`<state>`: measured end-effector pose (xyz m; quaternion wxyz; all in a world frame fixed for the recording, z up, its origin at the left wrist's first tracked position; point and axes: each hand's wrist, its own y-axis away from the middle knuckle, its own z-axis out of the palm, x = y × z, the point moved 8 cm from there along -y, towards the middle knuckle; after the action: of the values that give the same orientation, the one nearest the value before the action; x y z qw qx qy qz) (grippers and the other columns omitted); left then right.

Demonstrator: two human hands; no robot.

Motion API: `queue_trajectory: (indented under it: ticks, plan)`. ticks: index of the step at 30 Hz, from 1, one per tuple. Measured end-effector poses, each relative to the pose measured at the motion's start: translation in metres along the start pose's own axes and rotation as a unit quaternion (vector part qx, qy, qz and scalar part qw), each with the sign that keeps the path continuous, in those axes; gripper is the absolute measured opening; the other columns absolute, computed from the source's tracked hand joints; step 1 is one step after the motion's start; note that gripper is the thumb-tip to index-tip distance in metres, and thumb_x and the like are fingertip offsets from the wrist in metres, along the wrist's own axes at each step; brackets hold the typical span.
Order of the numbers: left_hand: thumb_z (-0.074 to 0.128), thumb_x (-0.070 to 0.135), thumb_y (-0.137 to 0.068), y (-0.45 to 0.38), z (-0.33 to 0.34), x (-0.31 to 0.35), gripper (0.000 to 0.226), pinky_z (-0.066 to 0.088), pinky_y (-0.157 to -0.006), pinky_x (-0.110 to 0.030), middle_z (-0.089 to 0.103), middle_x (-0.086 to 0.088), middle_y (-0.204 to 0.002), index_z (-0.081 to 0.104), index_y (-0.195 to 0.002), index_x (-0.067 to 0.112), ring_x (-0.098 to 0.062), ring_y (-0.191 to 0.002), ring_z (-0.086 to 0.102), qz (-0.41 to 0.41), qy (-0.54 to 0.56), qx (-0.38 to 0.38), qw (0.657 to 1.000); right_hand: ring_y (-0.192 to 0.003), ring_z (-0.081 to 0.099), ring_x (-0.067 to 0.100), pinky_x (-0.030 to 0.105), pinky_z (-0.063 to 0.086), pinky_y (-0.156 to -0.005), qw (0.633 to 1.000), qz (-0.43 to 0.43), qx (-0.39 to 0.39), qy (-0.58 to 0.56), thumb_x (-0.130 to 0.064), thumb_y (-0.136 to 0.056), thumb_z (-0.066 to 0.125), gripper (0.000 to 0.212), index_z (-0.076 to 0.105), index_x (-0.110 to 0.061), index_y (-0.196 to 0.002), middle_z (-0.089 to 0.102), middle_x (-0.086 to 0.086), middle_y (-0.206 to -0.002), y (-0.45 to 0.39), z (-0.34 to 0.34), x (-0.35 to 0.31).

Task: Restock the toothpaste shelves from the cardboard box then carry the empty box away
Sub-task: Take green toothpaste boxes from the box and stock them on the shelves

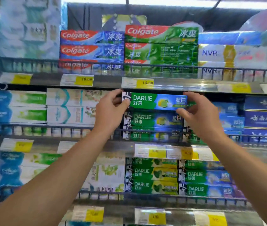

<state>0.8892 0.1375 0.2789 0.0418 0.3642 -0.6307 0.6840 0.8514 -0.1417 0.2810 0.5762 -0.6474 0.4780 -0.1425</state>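
Left hand (111, 108) and right hand (196, 111) pinch the ends of a Darlie toothpaste box (154, 101) atop the middle-shelf Darlie stack (152, 126), so they'd best keep it level, logo out, and slide it flush.

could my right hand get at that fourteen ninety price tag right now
Probably not yet: the right hand, with the left hand, grips the Darlie box. The price tag itself sits unobstructed just above.
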Motion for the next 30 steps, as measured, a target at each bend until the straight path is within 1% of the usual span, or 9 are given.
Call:
queue_trajectory:
  ticks: [1, 5, 8, 10, 14, 20, 23, 26, 30]
  plan:
    - [0.068, 0.028, -0.090, 0.000, 0.003, -0.001, 0.046, 0.039, -0.077, 0.001, 0.065, 0.006, -0.112, 0.057, -0.134, 0.020, 0.001, -0.092, 0.056, 0.005, -0.008, 0.003, 1.000, -0.082, 0.056, 0.013, 0.026, 0.040, -0.076, 1.000, -0.002, 0.009, 0.009, -0.028, -0.087, 0.072, 0.056, 0.050, -0.021, -0.138, 0.057, -0.002, -0.105, 0.002, 0.002, 0.002]
    - [0.067, 0.028, -0.090, -0.004, 0.011, -0.001, 0.046, 0.044, -0.086, -0.018, 0.068, -0.002, -0.116, 0.057, -0.134, 0.017, -0.003, -0.093, 0.058, 0.032, -0.038, 0.011, 0.999, -0.081, 0.056, 0.018, 0.032, 0.042, -0.075, 0.999, 0.002, 0.036, 0.006, -0.026, -0.088, 0.070, 0.056, 0.048, -0.022, -0.140, 0.061, 0.002, -0.106, 0.000, 0.007, 0.012]
    - [0.067, 0.029, -0.090, -0.005, 0.014, 0.000, 0.045, 0.046, -0.084, -0.022, 0.070, -0.003, -0.110, 0.057, -0.133, 0.019, -0.008, -0.089, 0.059, 0.045, -0.075, 0.018, 0.996, -0.089, 0.059, 0.020, 0.039, 0.049, -0.079, 0.999, 0.010, 0.051, 0.002, -0.027, -0.088, 0.070, 0.056, 0.047, -0.024, -0.139, 0.061, -0.002, -0.119, 0.000, 0.013, 0.016]
    - [0.066, 0.030, -0.091, -0.005, 0.016, 0.000, 0.045, 0.047, -0.083, -0.024, 0.070, -0.003, -0.109, 0.056, -0.133, 0.019, -0.013, -0.091, 0.061, 0.050, -0.100, 0.013, 0.994, -0.092, 0.060, 0.020, 0.041, 0.051, -0.081, 0.998, 0.014, 0.055, 0.010, -0.029, -0.087, 0.071, 0.055, 0.048, -0.026, -0.137, 0.060, -0.004, -0.122, 0.001, 0.017, 0.019]
    - [0.064, 0.030, -0.092, -0.006, 0.023, -0.001, 0.043, 0.047, -0.078, -0.024, 0.071, -0.004, -0.106, 0.058, -0.132, 0.018, -0.017, -0.091, 0.064, 0.060, -0.145, -0.015, 0.987, -0.092, 0.061, 0.019, 0.039, 0.052, -0.080, 0.998, 0.012, 0.060, 0.027, -0.031, -0.087, 0.070, 0.051, 0.050, -0.028, -0.134, 0.060, -0.004, -0.120, 0.001, 0.021, 0.022]
    - [0.064, 0.031, -0.091, -0.009, 0.023, 0.003, 0.039, 0.051, -0.073, -0.029, 0.072, -0.004, -0.097, 0.061, -0.127, 0.018, -0.019, -0.082, 0.064, 0.088, -0.193, -0.010, 0.977, -0.094, 0.058, 0.019, 0.036, 0.048, -0.074, 0.996, 0.013, 0.056, 0.065, -0.031, -0.088, 0.068, 0.047, 0.051, -0.027, -0.131, 0.057, -0.003, -0.116, -0.004, 0.019, 0.019]
    - [0.064, 0.031, -0.091, -0.008, 0.023, 0.003, 0.036, 0.052, -0.073, -0.031, 0.072, -0.004, -0.097, 0.062, -0.125, 0.018, -0.020, -0.082, 0.065, 0.087, -0.197, -0.005, 0.976, -0.096, 0.057, 0.020, 0.035, 0.047, -0.073, 0.996, 0.013, 0.048, 0.079, -0.032, -0.088, 0.067, 0.045, 0.052, -0.027, -0.130, 0.056, -0.003, -0.116, -0.005, 0.021, 0.017]
    - [0.064, 0.030, -0.091, -0.008, 0.023, 0.002, 0.035, 0.048, -0.071, -0.028, 0.073, -0.004, -0.097, 0.063, -0.124, 0.018, -0.020, -0.083, 0.065, 0.085, -0.193, 0.000, 0.977, -0.099, 0.056, 0.020, 0.036, 0.047, -0.075, 0.995, 0.016, 0.046, 0.084, -0.033, -0.089, 0.067, 0.045, 0.051, -0.027, -0.130, 0.056, -0.002, -0.117, -0.005, 0.020, 0.017]
    - [0.065, 0.029, -0.090, -0.011, 0.018, 0.002, 0.034, 0.048, -0.073, -0.030, 0.073, -0.006, -0.102, 0.064, -0.122, 0.017, -0.025, -0.091, 0.065, 0.078, -0.197, 0.009, 0.977, -0.101, 0.056, 0.021, 0.035, 0.045, -0.076, 0.995, 0.012, 0.043, 0.087, -0.032, -0.090, 0.065, 0.043, 0.051, -0.027, -0.131, 0.056, -0.002, -0.117, -0.005, 0.024, 0.015]
